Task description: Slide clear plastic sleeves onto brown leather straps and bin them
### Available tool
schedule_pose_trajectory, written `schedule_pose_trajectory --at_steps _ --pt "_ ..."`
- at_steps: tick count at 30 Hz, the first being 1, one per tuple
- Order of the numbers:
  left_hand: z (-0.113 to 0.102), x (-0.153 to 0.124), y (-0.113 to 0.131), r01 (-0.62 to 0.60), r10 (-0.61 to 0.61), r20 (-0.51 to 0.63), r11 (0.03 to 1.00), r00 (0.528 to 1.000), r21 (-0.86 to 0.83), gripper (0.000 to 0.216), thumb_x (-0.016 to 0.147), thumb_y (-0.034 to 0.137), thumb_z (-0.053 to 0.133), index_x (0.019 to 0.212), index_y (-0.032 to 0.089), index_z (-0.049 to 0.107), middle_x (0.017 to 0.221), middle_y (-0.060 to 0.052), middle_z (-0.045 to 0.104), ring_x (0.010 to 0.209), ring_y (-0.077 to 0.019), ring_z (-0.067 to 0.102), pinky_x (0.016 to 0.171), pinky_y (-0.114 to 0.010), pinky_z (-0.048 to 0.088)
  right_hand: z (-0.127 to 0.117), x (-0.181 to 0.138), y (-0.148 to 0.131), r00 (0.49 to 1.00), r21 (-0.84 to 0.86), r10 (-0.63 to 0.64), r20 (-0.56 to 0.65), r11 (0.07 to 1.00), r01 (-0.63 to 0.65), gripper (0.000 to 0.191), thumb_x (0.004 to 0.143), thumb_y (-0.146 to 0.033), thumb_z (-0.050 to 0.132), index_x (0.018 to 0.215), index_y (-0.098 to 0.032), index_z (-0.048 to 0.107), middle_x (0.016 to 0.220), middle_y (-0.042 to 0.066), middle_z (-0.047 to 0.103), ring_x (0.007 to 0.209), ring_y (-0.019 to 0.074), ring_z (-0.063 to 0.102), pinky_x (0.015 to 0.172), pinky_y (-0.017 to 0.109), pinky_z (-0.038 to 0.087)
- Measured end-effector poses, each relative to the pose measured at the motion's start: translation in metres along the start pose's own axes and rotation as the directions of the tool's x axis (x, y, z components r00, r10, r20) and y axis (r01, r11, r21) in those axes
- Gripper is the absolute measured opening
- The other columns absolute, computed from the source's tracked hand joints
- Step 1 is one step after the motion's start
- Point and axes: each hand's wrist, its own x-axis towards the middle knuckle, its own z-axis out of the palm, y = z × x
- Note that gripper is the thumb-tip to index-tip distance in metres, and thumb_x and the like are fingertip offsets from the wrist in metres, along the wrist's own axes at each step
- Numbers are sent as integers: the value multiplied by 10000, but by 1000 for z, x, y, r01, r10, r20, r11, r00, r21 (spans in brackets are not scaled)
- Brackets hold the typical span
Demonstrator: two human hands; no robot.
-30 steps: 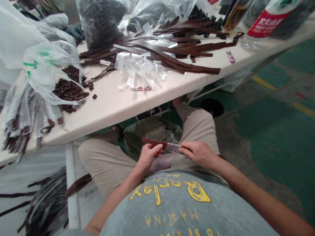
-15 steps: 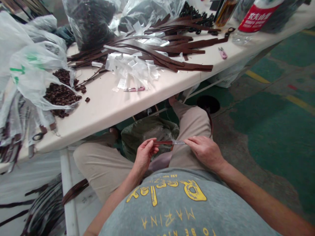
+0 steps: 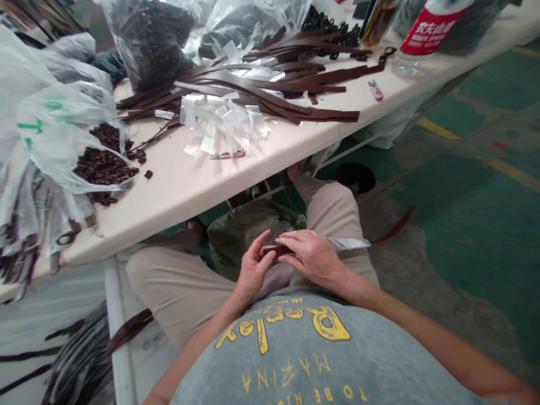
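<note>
The short strap (image 3: 273,249) above the lap is reddish brown, and the sleeve (image 3: 348,243) trailing from it is clear with a silvery sheen. The table (image 3: 189,185) is pale cream. Along its far edge lie dark brown straps (image 3: 295,90); nearer the middle is a heap of white slips (image 3: 219,119). Towards the left edge, a milky bag (image 3: 63,129) with green print holds dark brown rings (image 3: 101,166). Pink snips (image 3: 374,90) lie near the right-hand front edge. The bottle (image 3: 428,28) at the far right corner has a red label with white characters. The T-shirt (image 3: 295,360) is grey with yellow lettering, the trousers (image 3: 177,287) beige, and the floor (image 3: 464,236) green with yellow lines.
</note>
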Motion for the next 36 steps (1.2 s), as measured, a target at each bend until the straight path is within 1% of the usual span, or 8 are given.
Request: schedule_pose_trajectory --at_steps 6,11,18,23,27,29,32,36 --pt "-1 -1 0 82 -86 -87 996 992 -47 674 737 322 783 1353 191 540 715 27 636 671 -102 576 712 -228 492 29 5 0 997 -46 -60 -57 997 57 230 939 -349 579 1076 -190 672 913 48 716 810 171 644 730 289 462" --pt "1 -1 3 121 -128 -86 989 988 -87 697 766 388 748 1390 195 506 678 48 587 665 -106 582 741 -255 512 29 0 5 995 -176 -91 -34 981 84 248 974 -333 514 1070 -163 665 837 44 683 755 166 624 662 273 434" --pt "-1 0 10 99 -101 -155 995 983 -22 785 717 350 785 1408 154 470 713 4 704 678 -120 625 756 -252 504 22 2 1 996 -211 -79 46 974 87 330 1024 -311 382 1027 -156 673 808 36 664 746 143 631 643 233 428" --pt "-6 2 8 123 -124 -62 992 990 -19 565 707 312 798 1226 156 640 846 -57 751 781 -161 681 825 -301 526 22 -1 4 998 -147 -30 61 988 39 292 1014 -307 412 984 -192 679 844 35 690 781 148 654 681 236 458" --pt "-7 0 2 55 -56 -1 980 998 193 315 746 310 756 1025 165 742 962 -98 761 878 -217 700 865 -346 535 24 -8 8 997 -102 -70 -32 993 66 301 998 -271 431 870 -200 694 737 36 669 691 158 649 622 254 460" --pt "-8 0 -3 -36 29 23 926 999 377 252 797 298 706 1017 185 755 971 -92 763 889 -219 700 870 -339 532 28 -12 14 985 -90 -133 -107 988 124 334 1000 -250 407 858 -194 704 717 44 679 628 160 648 570 261 459" --pt "-14 6 -10 -209 141 158 756 977 621 240 832 281 678 1049 214 756 970 -79 764 889 -200 697 856 -293 521 39 -14 27 959 -161 -225 -169 967 198 364 1001 -259 382 871 -210 719 772 63 727 651 159 682 578 243 500" --pt "-22 12 -18 -264 71 270 547 960 794 231 872 294 642 1067 238 751 966 -69 767 895 -188 699 832 -258 510 55 -16 42 921 -214 -328 -211 935 284 428 1001 -307 339 870 -222 737 784 82 753 662 181 718 589 240 558"
